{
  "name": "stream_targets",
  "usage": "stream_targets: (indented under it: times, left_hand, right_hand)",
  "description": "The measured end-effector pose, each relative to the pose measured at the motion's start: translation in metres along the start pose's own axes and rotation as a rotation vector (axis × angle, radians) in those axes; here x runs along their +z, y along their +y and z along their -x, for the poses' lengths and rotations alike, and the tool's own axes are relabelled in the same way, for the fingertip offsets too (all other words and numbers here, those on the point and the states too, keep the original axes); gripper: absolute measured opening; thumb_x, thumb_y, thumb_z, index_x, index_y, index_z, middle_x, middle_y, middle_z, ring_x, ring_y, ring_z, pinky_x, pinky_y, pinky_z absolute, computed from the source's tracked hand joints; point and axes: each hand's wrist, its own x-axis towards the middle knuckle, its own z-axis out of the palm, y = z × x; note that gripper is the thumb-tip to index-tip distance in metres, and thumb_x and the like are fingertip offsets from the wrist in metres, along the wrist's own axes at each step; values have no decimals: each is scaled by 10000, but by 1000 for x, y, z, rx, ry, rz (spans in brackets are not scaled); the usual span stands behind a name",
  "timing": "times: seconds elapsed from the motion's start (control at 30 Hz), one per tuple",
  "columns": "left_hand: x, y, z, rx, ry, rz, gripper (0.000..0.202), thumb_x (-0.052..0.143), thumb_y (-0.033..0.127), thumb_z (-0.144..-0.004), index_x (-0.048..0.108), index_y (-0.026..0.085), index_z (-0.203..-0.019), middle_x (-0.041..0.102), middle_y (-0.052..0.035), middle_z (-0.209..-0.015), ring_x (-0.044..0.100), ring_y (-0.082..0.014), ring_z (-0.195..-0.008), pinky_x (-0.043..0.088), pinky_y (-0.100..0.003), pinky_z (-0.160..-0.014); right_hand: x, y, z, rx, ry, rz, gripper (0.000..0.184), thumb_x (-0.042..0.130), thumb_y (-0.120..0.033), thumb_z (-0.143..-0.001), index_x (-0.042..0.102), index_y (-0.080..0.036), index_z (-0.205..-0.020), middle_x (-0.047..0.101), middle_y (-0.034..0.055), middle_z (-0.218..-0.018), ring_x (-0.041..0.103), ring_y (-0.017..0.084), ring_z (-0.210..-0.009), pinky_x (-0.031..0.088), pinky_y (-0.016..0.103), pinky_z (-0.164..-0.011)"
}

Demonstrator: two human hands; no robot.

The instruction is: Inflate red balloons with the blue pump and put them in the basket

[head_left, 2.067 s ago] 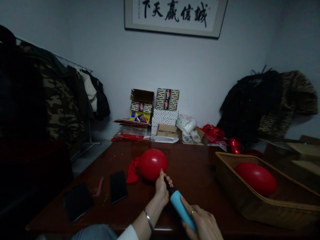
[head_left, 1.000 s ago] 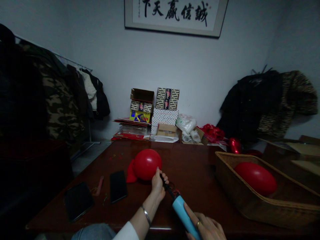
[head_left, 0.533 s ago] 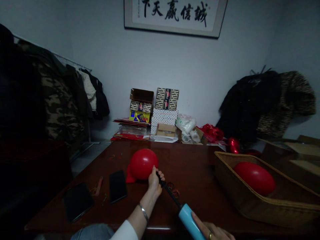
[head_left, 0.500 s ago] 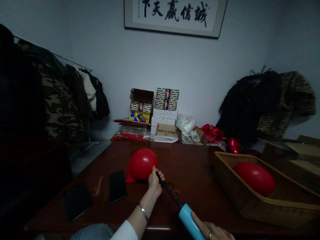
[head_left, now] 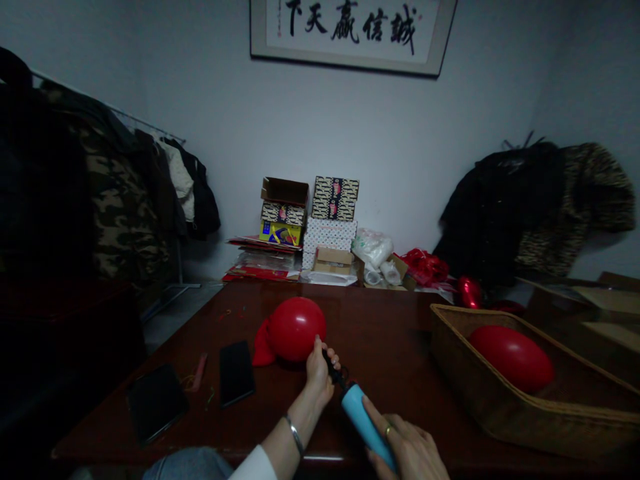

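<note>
A red balloon (head_left: 297, 329), partly inflated, stands over the middle of the table. My left hand (head_left: 320, 372) is closed around its neck, where the black nozzle end of a balloon pump goes in; the join itself is hidden by the fingers. The pump's light blue barrel (head_left: 367, 427) slants toward me at the lower right, gripped by my right hand (head_left: 407, 443). Little of the black rod shows between barrel and left hand. Behind the balloon on its left lies a flat red piece (head_left: 263, 343), perhaps more balloons.
At the right, a wicker basket (head_left: 480, 393) holds another red balloon (head_left: 513, 358). A dark phone (head_left: 237, 373) and a black tablet-like slab (head_left: 156, 403) lie at the left. Boxes (head_left: 330, 233) and plastic bags (head_left: 373, 248) stand beyond the table (head_left: 385, 333).
My right hand has pushed the blue barrel up and left toward my left hand, so the black rod shows shorter. The balloon and left hand have shifted slightly right.
</note>
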Motion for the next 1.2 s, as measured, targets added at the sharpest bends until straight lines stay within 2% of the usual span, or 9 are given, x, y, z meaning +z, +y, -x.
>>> stream_targets:
  times: [0.17,0.3,0.57,0.77,0.97,1.1,1.2]
  left_hand:
    - [0,-5,4,-25,-3,-34,446,645,560,-678,403,185,-685,398,68,-487,361,-52,-389,279,-178,-379]
    - [2,-3,6,-18,-4,-42,470,642,591,-659,406,185,-684,399,67,-484,363,-54,-389,282,-183,-381]
    - [2,-3,6,-22,16,-40,462,649,575,-666,402,185,-690,414,62,-489,375,-55,-397,279,-175,-381]
    - [-1,-1,0,-15,15,-35,440,630,558,-696,397,185,-683,375,73,-484,334,-43,-380,241,-165,-362]
    - [0,2,-2,-14,22,-23,395,616,513,-734,403,185,-686,378,70,-488,335,-45,-377,241,-162,-354]
    - [-3,7,-8,7,32,-3,356,600,465,-767,396,186,-680,379,69,-493,325,-43,-372,241,-159,-353]
    - [-6,12,-13,19,25,5,357,613,457,-758,398,184,-673,379,68,-500,330,-42,-374,240,-157,-354]
  right_hand:
    - [-3,-22,-15,84,-78,-5,580,498,-304,-775,385,-311,-1344,640,47,-995,608,206,-899,414,326,-804]
    - [-8,-26,-17,104,-101,-2,580,498,-308,-777,381,-320,-1345,635,48,-1012,604,214,-917,418,341,-815]
    - [3,-16,-15,94,-107,-14,610,485,-337,-788,317,-332,-1374,629,44,-1018,604,214,-922,428,347,-806]
    - [8,-15,-12,70,-71,1,595,494,-349,-791,325,-369,-1362,638,29,-1017,611,210,-916,434,351,-807]
    - [5,-17,-6,100,-71,32,618,543,-326,-751,373,-338,-1345,647,43,-1022,618,218,-909,445,362,-803]
    - [5,-4,3,61,-96,25,641,556,-337,-750,337,-380,-1351,643,21,-1066,622,209,-915,456,352,-799]
    - [9,12,12,2,-65,23,677,571,-380,-756,270,-430,-1361,643,-9,-1079,630,190,-904,466,316,-783]
